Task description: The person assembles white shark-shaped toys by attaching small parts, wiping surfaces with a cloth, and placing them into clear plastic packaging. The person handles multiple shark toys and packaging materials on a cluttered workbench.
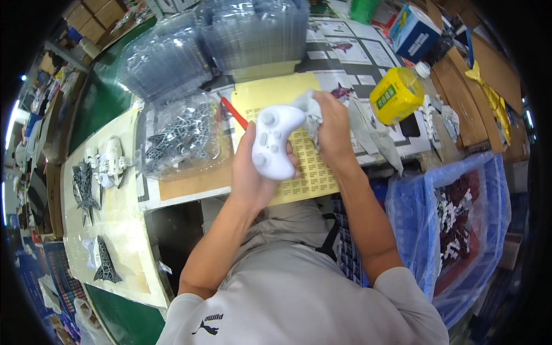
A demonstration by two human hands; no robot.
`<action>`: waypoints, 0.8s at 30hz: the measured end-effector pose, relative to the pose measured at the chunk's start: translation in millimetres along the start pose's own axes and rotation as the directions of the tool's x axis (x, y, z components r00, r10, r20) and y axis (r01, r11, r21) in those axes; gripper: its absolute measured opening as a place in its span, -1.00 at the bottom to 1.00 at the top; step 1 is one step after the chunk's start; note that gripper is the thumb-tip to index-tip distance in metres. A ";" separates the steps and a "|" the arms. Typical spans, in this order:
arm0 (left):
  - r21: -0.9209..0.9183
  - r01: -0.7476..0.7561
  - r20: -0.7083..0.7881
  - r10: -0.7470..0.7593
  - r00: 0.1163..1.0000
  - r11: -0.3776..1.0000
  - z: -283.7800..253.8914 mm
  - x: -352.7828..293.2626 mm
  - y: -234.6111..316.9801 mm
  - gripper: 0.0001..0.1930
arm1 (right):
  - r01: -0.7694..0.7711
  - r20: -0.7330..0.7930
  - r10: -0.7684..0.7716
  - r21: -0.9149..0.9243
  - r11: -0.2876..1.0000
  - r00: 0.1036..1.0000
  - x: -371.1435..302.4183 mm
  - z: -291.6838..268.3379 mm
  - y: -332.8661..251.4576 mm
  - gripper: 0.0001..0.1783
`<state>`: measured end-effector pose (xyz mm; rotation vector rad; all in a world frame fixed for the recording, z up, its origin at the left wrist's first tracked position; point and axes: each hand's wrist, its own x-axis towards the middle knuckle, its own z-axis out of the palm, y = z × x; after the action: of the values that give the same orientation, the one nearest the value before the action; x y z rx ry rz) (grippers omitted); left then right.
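Observation:
My left hand (249, 177) is wrapped round a white game controller (273, 141), its thumbsticks and buttons facing up. To the right of it, my right hand (334, 127) pinches a pale grey cloth (311, 112), which hangs close to the controller's upper right grip; I cannot tell if they touch. Below both hands lies a yellow sheet (316, 179) printed with rows of small labels. A slim red tool (232, 111) lies behind my left thumb, its lower end hidden.
Stacked clear plastic trays (256, 37) stand at the back. Bagged black-and-white lattice parts (184, 135) lie left of the sheet. At right are a yellow bottle (395, 96), more cloth (374, 135) and a lined blue bin (411, 221) of parts. Toy figures (114, 162) lie on the left table (129, 230).

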<state>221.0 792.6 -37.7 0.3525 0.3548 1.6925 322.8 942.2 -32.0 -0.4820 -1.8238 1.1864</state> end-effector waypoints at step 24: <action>0.937 -0.150 0.301 0.511 0.805 -0.316 7.4 -56.0 21.5 -0.21 | -0.370 0.421 0.225 0.303 0.878 0.879 -25.7 2.4 -44.5 -0.48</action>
<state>213.1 734.4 -23.6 1.6394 2.1212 1.5807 340.6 902.0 -5.4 -0.3405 -1.8052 1.9143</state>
